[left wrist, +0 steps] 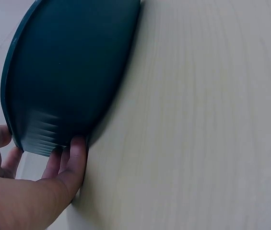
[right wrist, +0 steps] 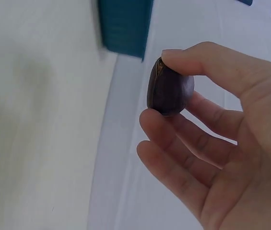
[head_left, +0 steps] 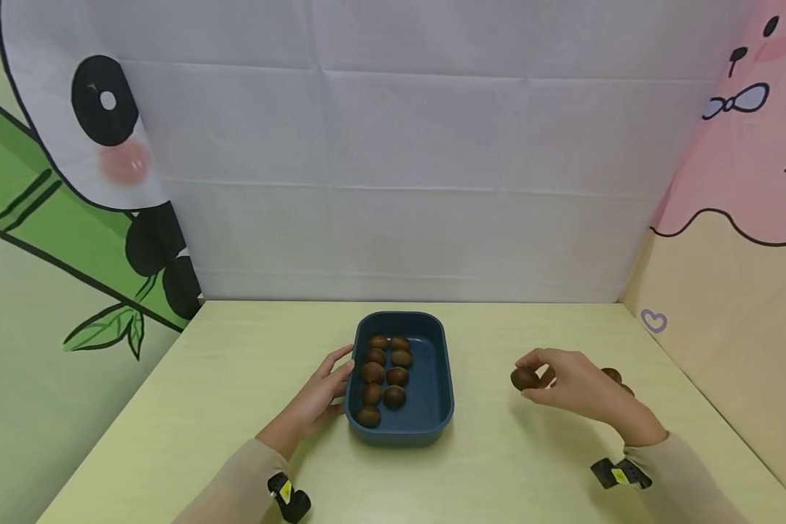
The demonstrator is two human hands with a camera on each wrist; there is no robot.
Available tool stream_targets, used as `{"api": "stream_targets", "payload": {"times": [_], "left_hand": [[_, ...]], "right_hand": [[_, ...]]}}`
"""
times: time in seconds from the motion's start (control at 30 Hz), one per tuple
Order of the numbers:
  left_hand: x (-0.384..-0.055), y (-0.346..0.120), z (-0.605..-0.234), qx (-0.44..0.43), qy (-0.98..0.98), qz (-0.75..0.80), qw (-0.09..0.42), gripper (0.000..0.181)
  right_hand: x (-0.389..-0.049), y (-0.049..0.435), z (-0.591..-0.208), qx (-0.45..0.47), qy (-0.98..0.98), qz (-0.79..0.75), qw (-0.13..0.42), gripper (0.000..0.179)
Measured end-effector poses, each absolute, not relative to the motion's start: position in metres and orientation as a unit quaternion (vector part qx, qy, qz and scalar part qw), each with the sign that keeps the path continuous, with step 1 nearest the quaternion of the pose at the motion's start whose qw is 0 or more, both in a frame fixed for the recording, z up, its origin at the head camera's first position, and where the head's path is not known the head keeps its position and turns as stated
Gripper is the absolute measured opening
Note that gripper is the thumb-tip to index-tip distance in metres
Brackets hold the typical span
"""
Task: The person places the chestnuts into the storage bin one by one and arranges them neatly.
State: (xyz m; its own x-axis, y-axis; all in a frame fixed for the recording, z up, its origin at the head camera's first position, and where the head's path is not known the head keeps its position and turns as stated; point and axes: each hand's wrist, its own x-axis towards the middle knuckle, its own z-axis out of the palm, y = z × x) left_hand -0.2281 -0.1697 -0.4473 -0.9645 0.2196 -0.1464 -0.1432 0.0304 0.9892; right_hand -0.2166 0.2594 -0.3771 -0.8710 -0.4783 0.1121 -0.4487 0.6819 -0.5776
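Observation:
A blue rectangular box (head_left: pixel 432 393) sits on the table with several brown chestnuts (head_left: pixel 372 372) in two columns along its left half. Against the box's left wall rest the fingers of my left hand (head_left: pixel 317 397); the left wrist view shows its fingertips (left wrist: pixel 79 146) touching the outside of the wall (left wrist: pixel 63 81). To the right of the box, raised above the table, my right hand (head_left: pixel 573 382) pinches one chestnut (head_left: pixel 525 378) between thumb and fingers. That glossy dark chestnut (right wrist: pixel 169 90) shows clearly in the right wrist view.
Beyond my right hand lie more chestnuts (head_left: pixel 612 375) on the table, partly hidden by the hand. A white cloth wall (head_left: pixel 399 182) stands behind the pale wooden table (head_left: pixel 249 349). Printed side walls (head_left: pixel 733 306) flank it.

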Motion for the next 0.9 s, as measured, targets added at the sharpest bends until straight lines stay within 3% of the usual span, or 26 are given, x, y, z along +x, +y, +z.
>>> {"api": "stream_targets", "payload": {"times": [0.47,0.9], "left_hand": [[-0.229,-0.171,-0.449,0.031,0.705,0.696,0.133,0.057],[-0.231,-0.171,-0.451,0.038,0.699,0.702,0.135,0.059]], "right_hand": [[-0.224,0.183,-0.364,-0.359,0.871,-0.334,0.025,0.034],[-0.238,0.118,-0.391,-0.426,0.86,-0.274,0.062,0.032]]}}
